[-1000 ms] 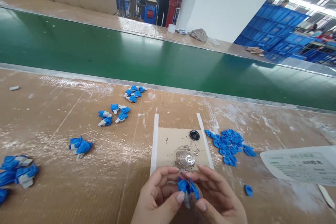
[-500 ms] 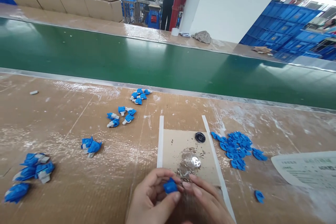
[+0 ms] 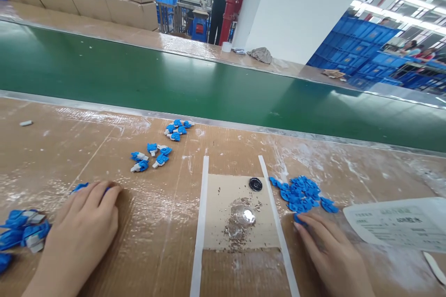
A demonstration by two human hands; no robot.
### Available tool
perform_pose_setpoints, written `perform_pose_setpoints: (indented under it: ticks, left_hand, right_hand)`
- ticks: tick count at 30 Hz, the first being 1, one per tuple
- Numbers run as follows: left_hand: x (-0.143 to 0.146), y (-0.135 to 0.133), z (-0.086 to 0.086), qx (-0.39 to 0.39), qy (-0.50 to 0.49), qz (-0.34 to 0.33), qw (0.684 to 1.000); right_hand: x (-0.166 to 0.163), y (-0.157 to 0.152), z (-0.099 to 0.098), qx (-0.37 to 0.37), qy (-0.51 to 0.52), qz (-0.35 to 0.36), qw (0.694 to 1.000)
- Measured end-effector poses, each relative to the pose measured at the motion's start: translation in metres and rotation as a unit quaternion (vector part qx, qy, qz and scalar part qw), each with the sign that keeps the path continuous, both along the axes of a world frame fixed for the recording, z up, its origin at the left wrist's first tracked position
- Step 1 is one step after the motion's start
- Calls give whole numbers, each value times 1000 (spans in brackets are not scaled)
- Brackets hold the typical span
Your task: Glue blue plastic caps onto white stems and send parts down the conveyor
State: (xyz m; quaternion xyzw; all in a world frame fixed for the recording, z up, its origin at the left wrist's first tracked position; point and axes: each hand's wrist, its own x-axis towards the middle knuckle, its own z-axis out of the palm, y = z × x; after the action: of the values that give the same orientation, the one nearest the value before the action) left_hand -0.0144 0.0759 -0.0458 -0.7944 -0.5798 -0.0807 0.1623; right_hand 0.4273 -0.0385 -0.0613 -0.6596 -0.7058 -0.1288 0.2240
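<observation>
- On the desk (image 3: 146, 241), toward its left side, the left hand (image 3: 87, 222) lies palm down over a blue-and-grey part (image 3: 80, 187); blue shows past the fingertips. Its grip is curved and loosely spread — whether it has hold of the part, I cannot tell, as the hand hides most of it.
- Toward the right side, the right hand (image 3: 334, 250) reaches in from the near edge. Its grip is narrow, index finger and thumb close together and touching a blue piece (image 3: 299, 219); whether they clasp it is unclear.
- That piece sits at the near side of a pile of blue pieces (image 3: 301, 193), just right of the right tape strip (image 3: 277, 218).
- Near the far edge, beside the green conveyor belt (image 3: 209, 88), lies a small upper cluster (image 3: 181, 130) of blue-and-grey parts; a middle cluster (image 3: 160, 160) lies nearer and further left.
- Just left of the left hand is a larger-looking left cluster (image 3: 36, 232).
- Mid-desk, a beige card (image 3: 216, 222) lies between the left tape strip (image 3: 200, 222) and the right one. It carries a shiny clear puddle (image 3: 248, 216) and, near its far right corner, a black ridged disc (image 3: 255, 184).
- Toward the desk's right side — beyond the right hand — lies a white printed container (image 3: 400, 222).
</observation>
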Motion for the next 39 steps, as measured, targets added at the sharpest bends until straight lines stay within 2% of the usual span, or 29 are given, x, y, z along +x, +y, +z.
perform_pose_setpoints:
  ticks: [3, 6, 10, 13, 16, 19, 21, 23, 26, 29, 32, 35, 37, 39]
  left_hand:
    - [-15, 12, 6, 24, -15, -3, 1000]
    - [-11, 24, 21, 10, -44, -30, 999]
    - [14, 42, 39, -75, -62, -61, 993]
    - [28, 56, 40, -151, -62, -48, 985]
    - [31, 64, 34, -175, -69, -36, 981]
    - [29, 63, 32, -179, -102, -27, 978]
    - [29, 55, 33, -192, -164, -15, 968]
    - [32, 42, 34, -209, -261, -15, 942]
    - [43, 14, 31, -263, -424, -19, 867]
    - [65, -14, 27, -353, -564, 19, 746]
    - [92, -34, 28, -429, -656, 46, 619]
    - [115, -45, 32, -444, -731, 78, 512]
    - [126, -51, 35, -441, -766, 109, 456]
    - [132, -55, 35, -448, -780, 125, 419]
  right_hand:
    - [3, 7, -6, -18, -33, 17, 999]
    - [4, 10, -6, -25, -36, 25, 999]
    - [3, 10, 6, -40, 12, 71, 997]
    - [-1, 8, 14, -71, 79, 93, 990]
    - [-6, 7, 12, -84, 119, 56, 988]
    - [-10, 4, 4, -61, 126, 10, 990]
    - [-12, 0, 1, -35, 123, -6, 992]
    - [-14, -5, 1, -12, 117, -17, 993]
    - [-16, -14, 6, 14, 104, -33, 994]
    - [-20, -19, 7, 7, 78, -15, 997]
    - [-24, -17, 2, -3, 54, 2, 999]
    - [-25, -14, -5, -10, 55, 9, 998]
    - [-22, -14, -7, -21, 58, 32, 998]
    - [-17, -16, -8, -29, 45, 61, 997]
